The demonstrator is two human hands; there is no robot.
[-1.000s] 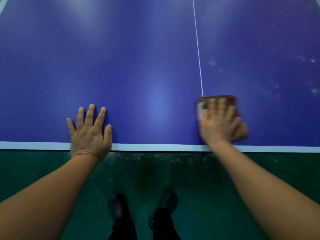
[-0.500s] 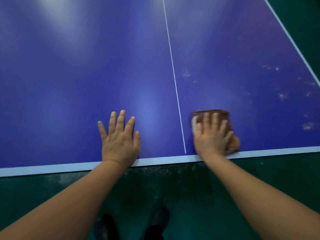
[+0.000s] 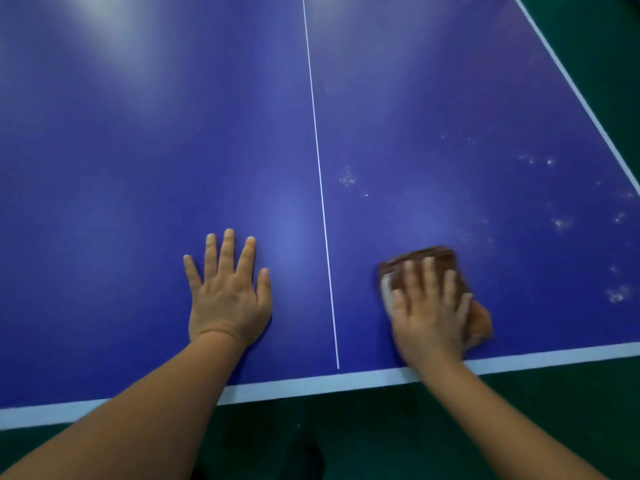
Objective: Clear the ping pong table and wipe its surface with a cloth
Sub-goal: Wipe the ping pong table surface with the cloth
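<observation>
Right hand slid cloth rightward from centre line, fingers apparently flat; left hand splayed flat.

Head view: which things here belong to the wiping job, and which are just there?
Part of the job:
- brown cloth, pressed flat under the right hand
- blue table top
- whitish smudges right of the centre line
- left hand, flat on the table, bracing

Just there:
- white centre line
- white edge band
- green floor
</observation>
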